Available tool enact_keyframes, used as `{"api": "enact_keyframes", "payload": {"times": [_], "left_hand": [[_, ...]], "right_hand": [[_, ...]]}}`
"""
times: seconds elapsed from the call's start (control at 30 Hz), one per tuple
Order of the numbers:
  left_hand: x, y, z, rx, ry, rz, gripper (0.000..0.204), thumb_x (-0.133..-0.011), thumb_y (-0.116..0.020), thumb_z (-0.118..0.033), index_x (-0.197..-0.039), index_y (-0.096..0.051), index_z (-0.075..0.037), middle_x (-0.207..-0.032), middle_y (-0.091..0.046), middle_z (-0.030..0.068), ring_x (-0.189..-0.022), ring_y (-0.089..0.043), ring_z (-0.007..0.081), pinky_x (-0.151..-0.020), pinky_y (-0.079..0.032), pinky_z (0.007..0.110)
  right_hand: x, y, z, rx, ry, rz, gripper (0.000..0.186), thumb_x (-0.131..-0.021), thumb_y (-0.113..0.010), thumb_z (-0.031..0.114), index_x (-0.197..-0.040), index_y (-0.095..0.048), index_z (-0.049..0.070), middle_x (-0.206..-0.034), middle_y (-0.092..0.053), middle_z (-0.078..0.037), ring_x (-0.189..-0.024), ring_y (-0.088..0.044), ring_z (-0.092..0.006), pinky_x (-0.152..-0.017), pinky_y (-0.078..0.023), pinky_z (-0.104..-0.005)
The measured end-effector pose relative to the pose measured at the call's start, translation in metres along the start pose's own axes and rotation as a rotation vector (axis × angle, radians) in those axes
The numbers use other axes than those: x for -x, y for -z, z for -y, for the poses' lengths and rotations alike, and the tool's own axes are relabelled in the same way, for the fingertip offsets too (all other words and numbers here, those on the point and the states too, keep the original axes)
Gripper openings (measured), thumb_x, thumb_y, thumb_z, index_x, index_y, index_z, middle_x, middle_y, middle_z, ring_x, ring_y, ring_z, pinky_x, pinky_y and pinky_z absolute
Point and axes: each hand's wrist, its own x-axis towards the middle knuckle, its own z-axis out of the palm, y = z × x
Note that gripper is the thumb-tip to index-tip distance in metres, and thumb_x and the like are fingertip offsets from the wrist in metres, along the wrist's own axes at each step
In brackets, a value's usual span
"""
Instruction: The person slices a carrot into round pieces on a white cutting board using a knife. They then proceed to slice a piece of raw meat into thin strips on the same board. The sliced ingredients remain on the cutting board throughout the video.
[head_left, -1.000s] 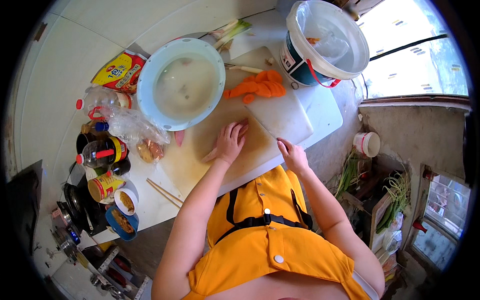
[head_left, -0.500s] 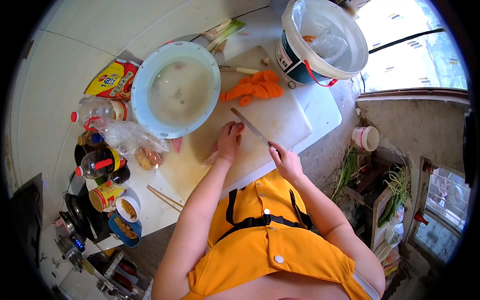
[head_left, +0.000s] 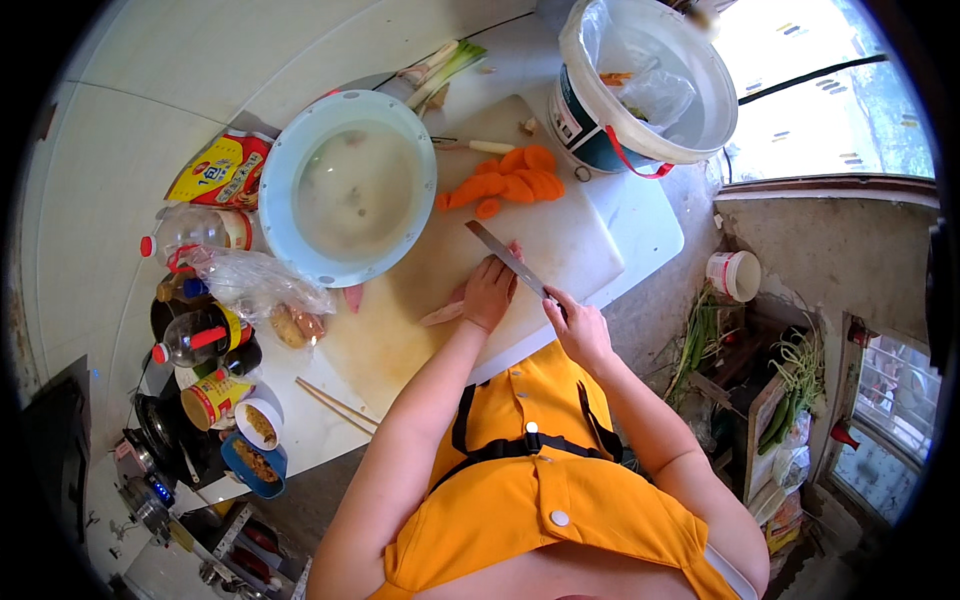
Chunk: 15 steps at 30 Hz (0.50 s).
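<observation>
My left hand (head_left: pixel 492 295) presses with closed fingers on a long piece of pale pink meat (head_left: pixel 445 312) lying on the large cutting board (head_left: pixel 580 246). In my right hand (head_left: pixel 578 325) is a knife (head_left: pixel 500 252) held by its handle, its blade angled up and left beside my left fingertips, over the meat's far end. Sliced carrots (head_left: pixel 525 183) lie above the blade at the back of the board, with a white stalk (head_left: pixel 490 147) behind them. A small pink piece (head_left: pixel 352 298) sits left of my left hand, near the blue basin (head_left: pixel 355 195) of cloudy water.
A white bucket (head_left: pixel 650 95) with a bag stands at the back right, green onions (head_left: pixel 445 70) beside it. Bottles (head_left: pixel 188 340), a bagged item (head_left: pixel 290 323), bowls of food (head_left: pixel 258 425) and chopsticks (head_left: pixel 335 402) line the left. A window (head_left: pixel 810 90) is at the right.
My right hand has raised the knife up and leftward, so the blade now shows above my left hand. My left hand has shifted right along the meat, most visibly in the last half second.
</observation>
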Motion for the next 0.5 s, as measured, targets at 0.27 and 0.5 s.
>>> {"api": "enact_keyframes", "payload": {"times": [0.27,0.5], "left_hand": [[0.008,-0.013,0.003,0.026,0.112,-0.033,0.033,-0.075,-0.067,-0.008,-0.108,-0.063,-0.007,-0.107,-0.062,0.0118,-0.095,-0.059,0.0315,-0.083,-0.052,0.04],[0.003,-0.008,-0.003,0.054,0.147,-0.038,0.027,-0.076,-0.065,-0.006,-0.103,-0.064,-0.006,-0.103,-0.062,0.0112,-0.097,-0.06,0.0292,-0.082,-0.053,0.038]], "right_hand": [[0.021,0.018,-0.026,0.125,-0.041,0.1,0.042,-0.096,-0.044,0.044,-0.124,-0.057,0.014,-0.082,-0.068,-0.017,-0.079,-0.065,-0.0366,-0.073,-0.051,-0.0447],[0.011,0.015,-0.037,0.103,0.025,0.116,0.042,-0.097,-0.042,0.042,-0.125,-0.056,0.013,-0.08,-0.067,-0.021,-0.079,-0.064,-0.0392,-0.073,-0.051,-0.0475]]}}
